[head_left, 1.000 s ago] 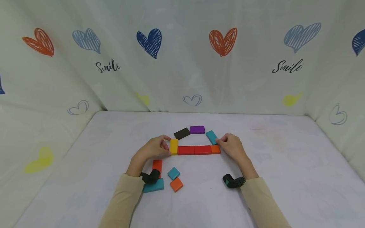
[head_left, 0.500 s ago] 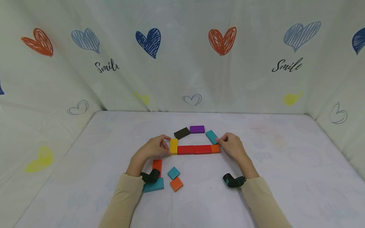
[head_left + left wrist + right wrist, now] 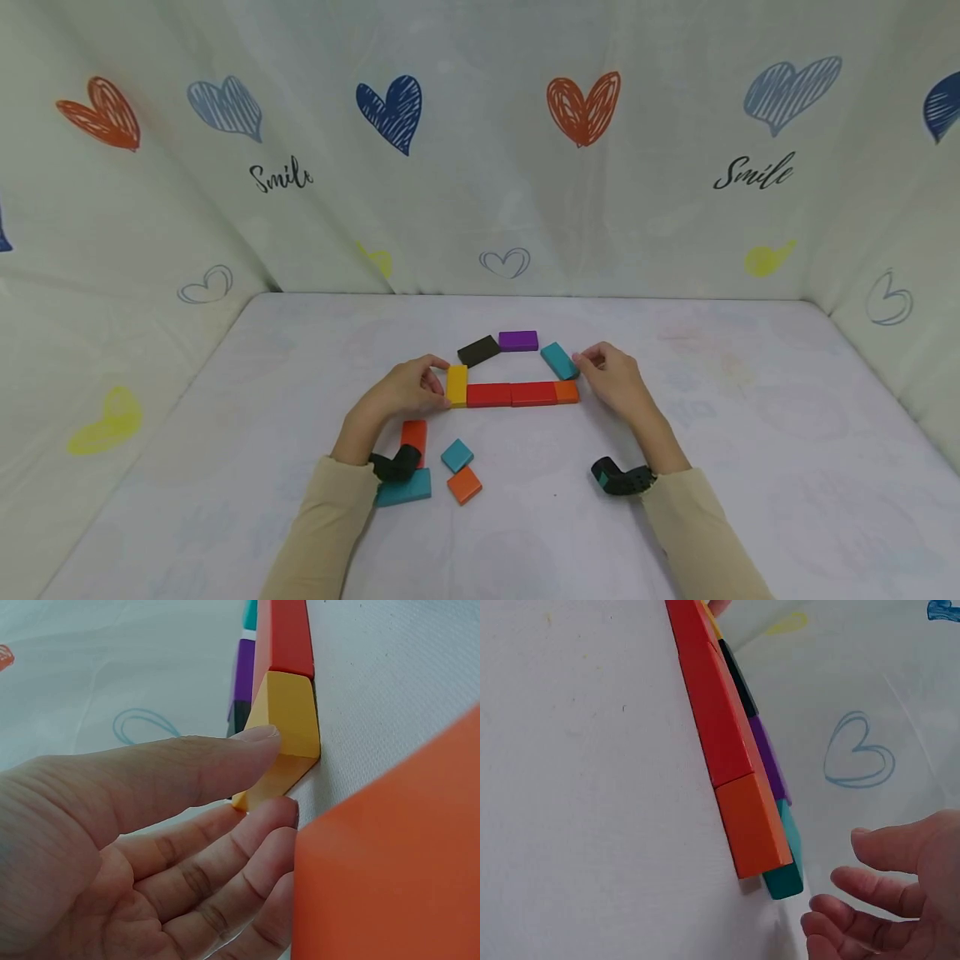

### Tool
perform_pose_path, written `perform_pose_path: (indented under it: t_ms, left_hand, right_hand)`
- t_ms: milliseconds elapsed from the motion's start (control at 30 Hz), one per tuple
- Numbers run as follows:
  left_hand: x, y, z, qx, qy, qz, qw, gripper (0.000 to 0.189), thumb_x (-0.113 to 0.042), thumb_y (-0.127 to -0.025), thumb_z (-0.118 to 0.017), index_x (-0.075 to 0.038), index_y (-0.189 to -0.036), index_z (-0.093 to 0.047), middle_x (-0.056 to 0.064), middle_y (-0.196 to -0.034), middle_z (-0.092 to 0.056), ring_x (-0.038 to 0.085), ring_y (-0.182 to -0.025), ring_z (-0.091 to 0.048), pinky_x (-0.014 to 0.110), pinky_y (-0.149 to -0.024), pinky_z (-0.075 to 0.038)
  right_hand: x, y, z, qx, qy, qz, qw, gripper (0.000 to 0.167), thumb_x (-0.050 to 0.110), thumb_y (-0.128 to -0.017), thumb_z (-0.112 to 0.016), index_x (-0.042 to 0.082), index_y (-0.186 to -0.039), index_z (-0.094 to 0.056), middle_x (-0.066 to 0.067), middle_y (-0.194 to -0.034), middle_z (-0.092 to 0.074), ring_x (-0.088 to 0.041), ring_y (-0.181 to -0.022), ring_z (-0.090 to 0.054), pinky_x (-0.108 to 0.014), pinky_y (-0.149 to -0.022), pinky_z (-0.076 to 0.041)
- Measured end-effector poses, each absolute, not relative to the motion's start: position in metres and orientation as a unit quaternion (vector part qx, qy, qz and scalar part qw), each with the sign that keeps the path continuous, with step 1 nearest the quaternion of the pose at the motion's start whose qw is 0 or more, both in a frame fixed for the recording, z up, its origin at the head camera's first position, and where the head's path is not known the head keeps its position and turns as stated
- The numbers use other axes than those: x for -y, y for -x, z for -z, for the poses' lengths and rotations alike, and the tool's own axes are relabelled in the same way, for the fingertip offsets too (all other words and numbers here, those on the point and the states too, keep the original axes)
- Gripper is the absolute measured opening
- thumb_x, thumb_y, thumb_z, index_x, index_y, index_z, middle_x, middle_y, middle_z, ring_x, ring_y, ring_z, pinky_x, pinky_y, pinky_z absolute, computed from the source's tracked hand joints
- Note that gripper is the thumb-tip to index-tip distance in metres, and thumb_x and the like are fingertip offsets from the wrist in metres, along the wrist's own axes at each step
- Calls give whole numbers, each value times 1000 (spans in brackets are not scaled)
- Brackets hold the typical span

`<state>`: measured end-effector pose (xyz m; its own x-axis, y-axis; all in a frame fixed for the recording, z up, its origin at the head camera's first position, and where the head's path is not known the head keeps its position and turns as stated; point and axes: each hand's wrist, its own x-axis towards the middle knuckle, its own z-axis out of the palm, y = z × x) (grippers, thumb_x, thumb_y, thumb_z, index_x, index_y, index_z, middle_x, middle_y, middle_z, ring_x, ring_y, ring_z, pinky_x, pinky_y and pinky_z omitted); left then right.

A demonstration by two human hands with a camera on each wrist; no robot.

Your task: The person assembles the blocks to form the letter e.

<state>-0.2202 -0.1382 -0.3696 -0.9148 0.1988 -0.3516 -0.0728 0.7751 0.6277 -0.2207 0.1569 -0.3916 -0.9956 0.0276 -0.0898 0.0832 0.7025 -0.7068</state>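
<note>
My left hand [image 3: 405, 387] is at the left end of the block outline, its thumb and index finger pinching a yellow block [image 3: 457, 387] at its near and far ends. In the left wrist view the thumb [image 3: 232, 761] lies against the yellow block's near end. Two red blocks [image 3: 489, 396] and a short orange block [image 3: 567, 392] continue in a row to the right. Behind them are a dark block [image 3: 478, 351], a purple block [image 3: 518, 341] and a slanted teal block [image 3: 558, 361]. Beside the teal block, my right hand [image 3: 613, 379] holds nothing, its fingers loosely bent and apart from the block in the right wrist view.
Nearer the body, partly under the left wrist, lie a long orange block [image 3: 413, 440] and a long teal block [image 3: 405, 488]. A small teal block [image 3: 457, 456] and a small orange block [image 3: 465, 485] lie just right of them. A white curtain [image 3: 480, 208] backs the table.
My right hand has let go of the slanted teal block and drawn slightly right. That block has shifted a little to the right. The left hand stays on the yellow block.
</note>
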Motion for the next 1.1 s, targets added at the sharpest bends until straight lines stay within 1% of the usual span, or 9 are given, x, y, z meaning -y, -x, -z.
perform_pose_path:
  t_ms: [67, 167, 267, 567, 833, 967, 1100]
  left_hand:
    - [138, 220, 369, -920, -32, -334, 202, 54, -13, -80, -71, -11, -129, -48, 6, -89, -56, 18, -78, -51, 24, -68, -46]
    - [138, 219, 370, -920, -34, -335, 199, 54, -13, -80, -71, -11, -129, -48, 6, -89, -56, 18, -77, -51, 24, -67, -46]
    - [138, 219, 370, -919, -34, -338, 199, 54, -13, -80, -71, -11, -129, -48, 6, -89, -56, 18, -77, -51, 24, -67, -46]
    - [139, 219, 369, -919, -38, -339, 199, 54, -14, -81, -71, -11, -129, -48, 6, -89, -56, 18, -76, -51, 24, -67, -46]
    - [139, 220, 371, -917, -38, -344, 198, 54, -13, -81, -71, -11, -129, -48, 5, -89, -56, 18, -77, -51, 24, -68, -46]
    - [139, 219, 370, -916, -37, -346, 198, 54, -13, -80, -72, -12, -129, -48, 5, -89, -56, 18, -77, -51, 24, -69, -46]
    - [138, 219, 370, -916, -35, -347, 198, 54, -13, -80, -72, -12, -129, -48, 6, -89, -56, 18, -77, -51, 24, -69, -47]
  right_hand:
    - [-154, 219, 388, -922, -6, 385, 25, 28, 23, -93, -54, 0, -110, -57, -15, -100, -58, -25, -89, -52, -29, -71, -48]
    - [-149, 216, 383, -925, 45, 377, 4, 22, 13, -90, -58, -2, -107, -60, -15, -95, -55, -24, -84, -51, -27, -67, -47]
    - [-144, 214, 381, -929, 90, 358, -2, 21, 7, -87, -62, -3, -105, -61, -14, -92, -54, -22, -81, -50, -25, -64, -46]
    - [-142, 213, 385, -925, 188, 327, 40, 30, 14, -82, -70, 1, -108, -64, -5, -80, -51, -15, -73, -46, -23, -62, -40]
    - [-141, 212, 384, -928, 188, 312, 83, 36, 15, -80, -73, 3, -112, -64, -3, -74, -49, -14, -70, -45, -23, -59, -39]
    - [-141, 212, 385, -930, 181, 307, 88, 38, 14, -79, -73, 2, -114, -63, -3, -74, -49, -15, -71, -45, -23, -60, -39]
    - [-140, 211, 386, -933, 180, 301, 80, 36, 14, -79, -74, 2, -111, -64, -4, -76, -48, -16, -73, -45, -24, -60, -39]
